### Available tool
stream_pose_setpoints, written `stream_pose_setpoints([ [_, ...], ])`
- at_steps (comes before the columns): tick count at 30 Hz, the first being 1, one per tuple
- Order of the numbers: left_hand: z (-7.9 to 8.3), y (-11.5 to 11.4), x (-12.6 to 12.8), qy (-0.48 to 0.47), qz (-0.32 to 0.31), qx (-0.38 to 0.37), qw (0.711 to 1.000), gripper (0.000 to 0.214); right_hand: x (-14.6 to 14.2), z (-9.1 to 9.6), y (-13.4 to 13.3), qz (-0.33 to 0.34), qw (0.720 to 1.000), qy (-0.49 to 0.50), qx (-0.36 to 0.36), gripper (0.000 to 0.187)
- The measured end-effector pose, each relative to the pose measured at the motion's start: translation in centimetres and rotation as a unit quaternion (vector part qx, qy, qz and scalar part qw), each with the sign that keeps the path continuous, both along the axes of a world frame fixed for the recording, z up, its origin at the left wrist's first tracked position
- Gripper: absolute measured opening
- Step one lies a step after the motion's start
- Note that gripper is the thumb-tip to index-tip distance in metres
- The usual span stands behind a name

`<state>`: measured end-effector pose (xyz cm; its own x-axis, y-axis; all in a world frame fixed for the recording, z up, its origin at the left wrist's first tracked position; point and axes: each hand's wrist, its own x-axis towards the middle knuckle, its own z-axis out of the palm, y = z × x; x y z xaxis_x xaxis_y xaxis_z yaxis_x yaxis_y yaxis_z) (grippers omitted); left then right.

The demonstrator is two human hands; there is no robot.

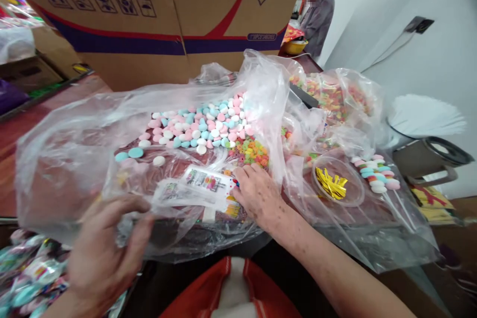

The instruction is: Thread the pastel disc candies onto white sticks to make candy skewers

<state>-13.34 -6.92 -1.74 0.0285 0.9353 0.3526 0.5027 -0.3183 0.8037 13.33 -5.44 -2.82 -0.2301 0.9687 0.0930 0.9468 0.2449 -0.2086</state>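
My left hand [112,246] is a little blurred over the front left of the clear plastic sheet [74,149], its thumb and fingers apart and nothing seen in it. Fingers curled down, my right hand [257,196] is at the right end of the printed clear packets [206,181]. A tiny red and blue bit shows by its fingertips; what they pinch, if anything, is hidden. Just beyond it lies a heap of sugary gummy rings [251,151]. Pink, white and blue marshmallows [201,124] are spread behind the packets.
A round plastic tub [357,191] holds gold twist ties [331,182]. Right of it lie marshmallow skewers [376,174], white sticks [425,114] and a grey jug [425,159]. A big cardboard box [149,30] blocks the back. Wrapped candies [33,273] fill the lower left. Another person [318,15] stands behind.
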Motion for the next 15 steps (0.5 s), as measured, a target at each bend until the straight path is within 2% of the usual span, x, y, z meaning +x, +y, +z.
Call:
stream_pose_setpoints([
  [2,-1.1,0.3,1.5,0.082,-0.025,0.012,0.996,0.014,-0.2,-0.7,0.6,-0.007,1.000,-0.014,-0.001,0.018],
  [4,-2.1,-0.1,3.2,0.133,-0.087,0.037,0.987,0.014,0.1,-1.6,0.6,-0.005,1.000,-0.017,0.006,0.018],
  [5,-2.5,-0.5,4.0,0.145,-0.126,0.058,0.980,0.016,0.4,-2.1,0.5,0.004,1.000,-0.015,0.014,0.019],
  [8,-3.3,-1.2,6.0,0.158,-0.178,0.118,0.964,0.018,1.5,-3.4,0.1,0.041,0.998,-0.015,0.051,0.020],
  [10,-3.6,-1.2,6.9,0.179,-0.188,0.140,0.956,0.013,2.3,-4.1,0.0,0.075,0.992,-0.021,0.102,0.023],
  [13,-3.9,-1.0,7.8,0.232,-0.186,0.145,0.944,0.016,3.3,-4.6,-0.3,0.101,0.977,-0.029,0.185,0.024],
  [15,-4.2,-1.0,8.2,0.260,-0.185,0.145,0.937,0.017,3.9,-4.7,-0.4,0.117,0.972,-0.035,0.201,0.025],
])
